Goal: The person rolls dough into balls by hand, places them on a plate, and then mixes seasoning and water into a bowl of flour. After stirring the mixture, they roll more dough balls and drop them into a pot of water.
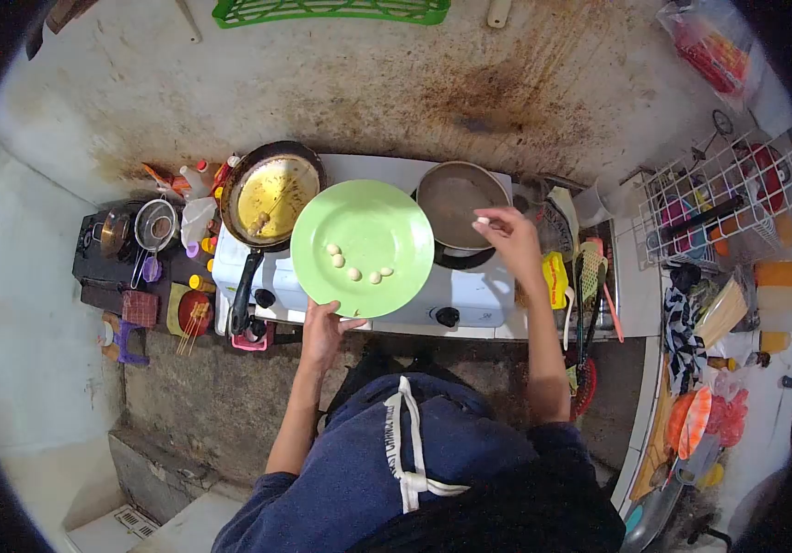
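My left hand (324,334) grips the near rim of a light green plate (368,221), on which several small pale balls (354,274) lie. Pinched between the fingertips of my right hand (510,238) is one small pale ball (483,220), held over the near right part of a grey pot (456,189) on the stove's right burner. The plate is over the middle of the white stove (396,311). To its left sits a black frying pan (250,170) with yellow oil and a skewer with brownish balls (260,221).
A red bowl with skewers (195,316), a strainer (156,221) and bottles (195,181) stand left of the stove. At the right are a yellow packet (555,276), long utensils (590,276) and a white wire rack (719,203).
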{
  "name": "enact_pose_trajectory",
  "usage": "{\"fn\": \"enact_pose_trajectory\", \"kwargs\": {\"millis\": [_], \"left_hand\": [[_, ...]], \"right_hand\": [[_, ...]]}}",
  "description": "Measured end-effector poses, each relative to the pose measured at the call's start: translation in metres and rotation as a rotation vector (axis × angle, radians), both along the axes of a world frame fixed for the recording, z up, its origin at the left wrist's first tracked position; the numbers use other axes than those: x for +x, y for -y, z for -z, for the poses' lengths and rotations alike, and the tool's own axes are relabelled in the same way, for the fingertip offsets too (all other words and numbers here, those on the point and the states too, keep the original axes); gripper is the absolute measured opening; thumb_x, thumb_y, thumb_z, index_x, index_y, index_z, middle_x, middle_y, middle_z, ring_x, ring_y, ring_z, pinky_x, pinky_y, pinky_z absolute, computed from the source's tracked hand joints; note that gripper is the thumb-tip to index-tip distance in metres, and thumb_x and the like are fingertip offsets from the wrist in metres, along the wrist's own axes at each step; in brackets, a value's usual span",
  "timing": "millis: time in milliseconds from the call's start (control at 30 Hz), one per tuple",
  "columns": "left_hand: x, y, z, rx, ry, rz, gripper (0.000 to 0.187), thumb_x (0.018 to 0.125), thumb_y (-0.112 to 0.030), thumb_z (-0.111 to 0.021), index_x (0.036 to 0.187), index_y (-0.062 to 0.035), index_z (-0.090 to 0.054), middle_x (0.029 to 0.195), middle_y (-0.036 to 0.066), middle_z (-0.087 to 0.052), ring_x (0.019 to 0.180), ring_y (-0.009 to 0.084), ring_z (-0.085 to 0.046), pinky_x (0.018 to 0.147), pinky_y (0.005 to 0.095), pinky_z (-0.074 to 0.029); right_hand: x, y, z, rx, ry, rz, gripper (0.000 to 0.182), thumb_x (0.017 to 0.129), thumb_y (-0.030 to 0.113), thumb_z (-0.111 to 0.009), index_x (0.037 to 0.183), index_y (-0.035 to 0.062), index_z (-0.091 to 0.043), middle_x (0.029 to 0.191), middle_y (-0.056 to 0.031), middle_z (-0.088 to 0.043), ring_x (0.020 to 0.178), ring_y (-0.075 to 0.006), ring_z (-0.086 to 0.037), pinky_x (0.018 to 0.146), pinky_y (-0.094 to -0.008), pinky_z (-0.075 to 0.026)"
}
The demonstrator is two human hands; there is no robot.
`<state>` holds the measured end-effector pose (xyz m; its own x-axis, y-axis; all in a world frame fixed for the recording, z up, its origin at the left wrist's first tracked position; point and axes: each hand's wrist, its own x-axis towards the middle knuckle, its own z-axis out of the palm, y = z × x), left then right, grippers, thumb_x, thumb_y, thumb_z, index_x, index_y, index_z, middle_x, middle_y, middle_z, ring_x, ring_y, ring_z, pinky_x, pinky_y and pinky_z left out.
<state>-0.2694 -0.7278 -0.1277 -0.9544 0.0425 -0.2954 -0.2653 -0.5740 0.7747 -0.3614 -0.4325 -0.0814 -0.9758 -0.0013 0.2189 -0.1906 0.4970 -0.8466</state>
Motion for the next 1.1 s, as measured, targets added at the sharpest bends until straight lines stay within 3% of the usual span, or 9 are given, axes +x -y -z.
{"fn": "enact_pose_trajectory", "kwargs": {"millis": [100,200,367,500,567,667,800,967,1100], "left_hand": [[0.0,0.009,0.007,-0.005,-0.022,-0.008,0.05,0.083,-0.011,-0.042,0.13,-0.0072,-0.025,0.123,0.012,-0.042,0.103,0.0252,-0.053,0.068,0.035,-0.057],[-0.001,0.011,0.005,-0.004,-0.01,-0.029,0.048,0.083,-0.01,-0.042,0.129,-0.0077,-0.026,0.122,0.012,-0.042,0.103,0.0247,-0.053,0.069,0.0355,-0.056],[-0.002,0.01,0.005,0.009,-0.03,-0.007,0.048,0.083,-0.01,-0.042,0.129,-0.0082,-0.027,0.123,0.012,-0.042,0.103,0.0246,-0.053,0.069,0.0356,-0.056],[0.0,0.003,0.001,0.008,-0.03,0.007,0.049,0.083,-0.011,-0.043,0.129,-0.0084,-0.027,0.123,0.012,-0.042,0.104,0.0252,-0.052,0.069,0.036,-0.057],[0.0,0.001,0.001,0.003,-0.022,0.015,0.05,0.083,-0.011,-0.043,0.13,-0.0082,-0.026,0.123,0.013,-0.042,0.104,0.0256,-0.052,0.069,0.0359,-0.057],[-0.001,-0.003,0.001,0.001,-0.02,0.04,0.051,0.083,-0.012,-0.043,0.13,-0.0075,-0.025,0.123,0.014,-0.041,0.104,0.0266,-0.052,0.068,0.0355,-0.057],[-0.002,-0.011,0.0,0.009,-0.009,0.06,0.052,0.082,-0.012,-0.043,0.13,-0.0062,-0.024,0.124,0.015,-0.041,0.104,0.0278,-0.053,0.067,0.0347,-0.057],[-0.002,-0.017,-0.002,0.006,-0.027,0.103,0.054,0.082,-0.012,-0.043,0.131,-0.0058,-0.023,0.124,0.016,-0.04,0.103,0.0279,-0.053,0.067,0.0347,-0.057],[-0.001,-0.017,-0.001,0.024,-0.042,0.109,0.05,0.085,-0.007,-0.038,0.132,-0.0065,-0.021,0.124,0.015,-0.04,0.102,0.0273,-0.054,0.07,0.0369,-0.057]], "right_hand": [[-0.006,-0.025,0.017,-0.019,0.03,0.059,0.021,0.075,0.013,-0.066,0.093,0.0032,-0.065,0.089,-0.0111,-0.062,0.074,-0.0161,-0.062,0.065,-0.0275,-0.049],[-0.008,-0.031,0.017,0.2,0.206,0.163,0.026,0.071,0.017,-0.068,0.093,0.0037,-0.065,0.085,-0.0132,-0.064,0.076,-0.0183,-0.063,0.066,-0.0296,-0.049],[-0.014,-0.035,0.038,0.458,-0.075,0.205,0.025,0.073,0.021,-0.066,0.092,0.0032,-0.065,0.082,-0.0157,-0.064,0.073,-0.0253,-0.064,0.067,-0.0338,-0.048],[-0.013,-0.022,0.023,0.341,-0.082,0.239,0.022,0.078,0.019,-0.061,0.091,0.0024,-0.065,0.082,-0.015,-0.064,0.072,-0.0237,-0.063,0.067,-0.0317,-0.048],[-0.007,-0.001,-0.004,0.051,0.067,0.154,0.019,0.08,0.018,-0.058,0.092,0.0041,-0.065,0.082,-0.0134,-0.064,0.072,-0.0213,-0.062,0.067,-0.0289,-0.047],[0.003,0.034,-0.026,0.032,-0.051,-0.017,0.017,0.081,0.018,-0.057,0.091,0.0064,-0.065,0.081,-0.011,-0.064,0.068,-0.0188,-0.061,0.064,-0.0272,-0.046],[0.023,0.076,-0.044,0.229,0.038,-0.145,0.017,0.078,0.018,-0.059,0.092,0.0091,-0.064,0.081,-0.009,-0.061,0.073,-0.0223,-0.061,0.064,-0.032,-0.047],[0.034,0.097,-0.02,0.614,-0.101,-0.366,0.023,0.073,0.013,-0.059,0.094,0.0064,-0.063,0.084,-0.0083,-0.06,0.08,-0.0238,-0.058,0.071,-0.0369,-0.044],[0.045,0.1,-0.014,0.682,-0.15,-0.342,0.02,0.072,0.01,-0.057,0.091,0.0068,-0.064,0.087,-0.0055,-0.06,0.082,-0.0213,-0.057,0.071,-0.0342,-0.041]]}}
